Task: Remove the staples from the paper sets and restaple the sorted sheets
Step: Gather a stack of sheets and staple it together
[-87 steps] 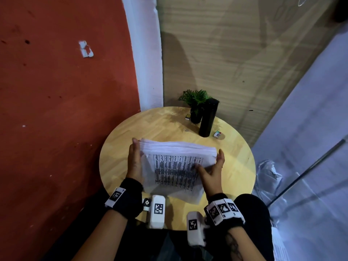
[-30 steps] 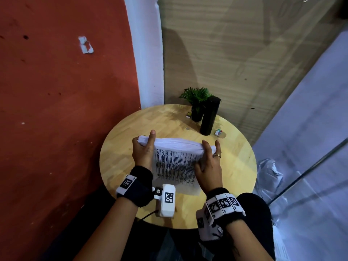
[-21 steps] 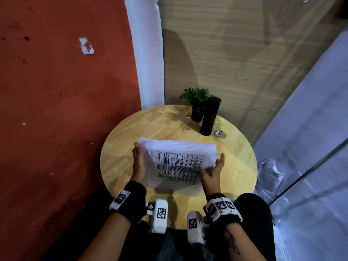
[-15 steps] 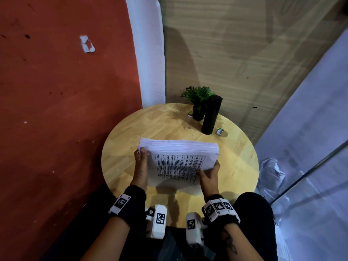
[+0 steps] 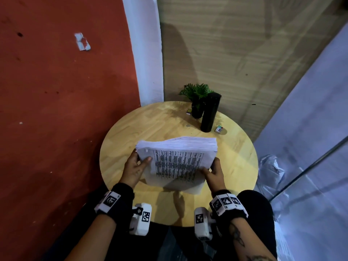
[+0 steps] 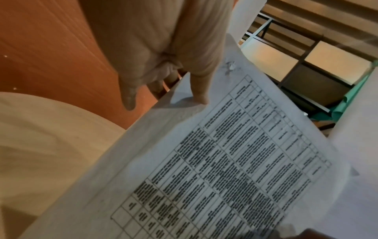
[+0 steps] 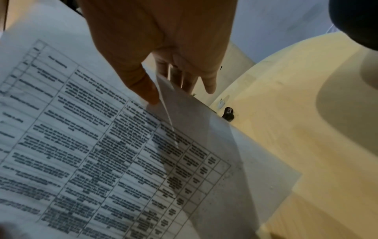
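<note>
Paper stack [image 5: 176,159]: held tilted above the counter [image 5: 131,129], likely for squaring the sheets.
Left hand [image 5: 134,167]: grasping the left edge, thumb on top.
Right hand [image 5: 213,173]: gripping the right edge likewise.
Flask [image 5: 210,112]: set well apart, keeping workspace free.

Head view: camera worn on the head, looking forward and steeply down on the round wooden table [image 5: 235,159] from above its near edge, far enough to take in the whole tabletop and the walls behind. Left wrist view: very close, beneath the left hand [image 6: 163,48], facing along its fingers and up toward the wall. Right wrist view: equally close, beneath the right hand [image 7: 163,40], facing across the table. All three views share the printed paper stack [image 5: 177,159] [image 6: 225,161] [image 7: 102,145] and the tabletop.
</note>
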The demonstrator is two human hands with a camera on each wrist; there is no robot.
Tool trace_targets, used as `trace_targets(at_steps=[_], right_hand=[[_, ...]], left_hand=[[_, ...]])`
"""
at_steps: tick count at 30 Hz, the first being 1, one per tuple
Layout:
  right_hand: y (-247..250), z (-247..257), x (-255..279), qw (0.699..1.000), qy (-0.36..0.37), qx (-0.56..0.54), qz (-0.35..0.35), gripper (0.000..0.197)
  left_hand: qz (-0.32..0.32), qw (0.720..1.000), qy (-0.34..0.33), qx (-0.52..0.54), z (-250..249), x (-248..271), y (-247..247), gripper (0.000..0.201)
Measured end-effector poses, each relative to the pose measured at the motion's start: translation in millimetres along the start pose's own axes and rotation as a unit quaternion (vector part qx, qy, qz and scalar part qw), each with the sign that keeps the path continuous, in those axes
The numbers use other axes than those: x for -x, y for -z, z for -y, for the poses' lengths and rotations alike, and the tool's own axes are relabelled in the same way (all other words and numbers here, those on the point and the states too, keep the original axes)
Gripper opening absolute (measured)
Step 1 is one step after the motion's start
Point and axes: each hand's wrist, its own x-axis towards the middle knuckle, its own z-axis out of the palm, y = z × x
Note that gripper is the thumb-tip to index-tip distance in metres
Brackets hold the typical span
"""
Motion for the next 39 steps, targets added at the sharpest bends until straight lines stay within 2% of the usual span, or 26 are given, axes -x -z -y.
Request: trace_targets(at_steps=[1,4,7,9,11,13,15,17,20,22,24,25,26,29,32,34,37,39], right_hand=[[1.7,-3.6,-3.5,1.0,-0.014,0.006,0.008,0.032],[-1.1,-13.8,-9.7,0.998,-0.035,0.053,0.009,0.019],[-5.0,-4.5,-10.4,0.996,-0.001,0.092,-0.003,0.012],[-4.3,12.0,-12.3,0.994,0.029,0.107,-0.017,0.003],[-3.6,25.5,-15.3,0.99,0.047,0.132,-0.025,0.014],[-2.9,27.7,-18.9,0.989,0.029,0.147,-0.014,0.01],[-4.0,21.2,-22.6,0.984,-0.028,0.176,0.011,0.03],[-7.5,8.6,-25.6,0.974,-0.106,0.197,0.04,0.035],[-15.2,-26.9,-27.9,0.938,-0.223,0.243,0.111,0.038],[-23.3,-51.8,-28.6,0.895,-0.271,0.303,0.181,0.046],[-27.9,-65.1,-30.0,0.85,-0.27,0.381,0.245,0.048],[-28.3,-68.0,-32.3,0.839,-0.257,0.403,0.261,0.046],[-29.1,-70.9,-36.4,0.834,-0.244,0.415,0.27,0.043],[-29.2,-76.4,-46.1,0.834,-0.211,0.435,0.264,0.021],[-23.6,-77.0,-72.2,0.807,-0.216,0.47,0.285,0.021],[-17.5,-69.2,-107.4,0.814,-0.202,0.49,0.236,0.024],[-21.0,-49.0,-167.6,0.865,-0.136,0.478,0.072,0.036],[-33.5,-42.1,-201.1,0.882,-0.14,0.45,0.031,0.052]], left_hand=[[0.007,1.0,0.003,-0.01,-1.2,-1.7,0.6,0.024],[-0.01,0.998,-0.022,-0.05,-10.0,-0.2,-8.6,0.024],[-0.033,0.996,-0.056,-0.063,-24.4,-5.4,-16.3,0.027],[-0.022,0.997,-0.058,-0.035,-30.8,-17.9,-16.2,0.028],[-0.008,1.0,-0.025,-0.011,-29.5,-33.5,-12.9,0.029],[0.003,0.999,0.032,0.009,-15.3,-48.8,-10.3,0.029],[0.004,0.993,0.12,0.013,3.9,-59.0,-9.3,0.035],[-0.004,0.977,0.215,-0.007,28.0,-64.7,-10.6,0.037],[-0.016,0.948,0.302,-0.096,68.3,-68.4,-8.1,0.038],[-0.027,0.931,0.337,-0.139,96.7,-72.6,-3.6,0.044],[-0.033,0.916,0.363,-0.166,112.0,-77.5,-1.4,0.039],[-0.035,0.908,0.368,-0.196,111.8,-78.5,-1.7,0.034],[-0.037,0.903,0.366,-0.222,112.3,-81.9,-1.5,0.033],[-0.056,0.904,0.346,-0.244,119.7,-90.4,-3.1,0.049],[-0.063,0.9,0.341,-0.263,133.3,-91.9,-6.6,0.052],[-0.074,0.891,0.343,-0.287,136.2,-88.9,-11.5,0.05],[-0.086,0.89,0.339,-0.292,138.1,-86.6,-16.0,0.056],[-0.083,0.894,0.337,-0.282,141.7,-87.7,-15.8,0.057]])
